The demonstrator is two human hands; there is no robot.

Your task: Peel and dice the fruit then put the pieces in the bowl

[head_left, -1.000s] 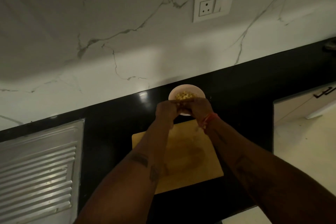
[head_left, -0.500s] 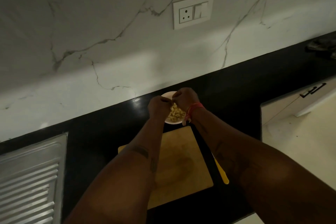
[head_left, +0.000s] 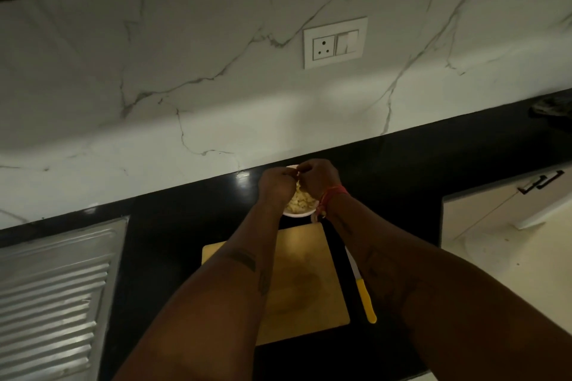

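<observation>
Staying curled together over the bowl (head_left: 298,214), both hands' grip contents unclear.

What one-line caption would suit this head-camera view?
Both hands, left and right, meet over a small white bowl of pale diced fruit beyond a wooden board.

Bowl (head_left: 298,214) behind board (head_left: 305,275), knife (head_left: 362,291) right.
</observation>
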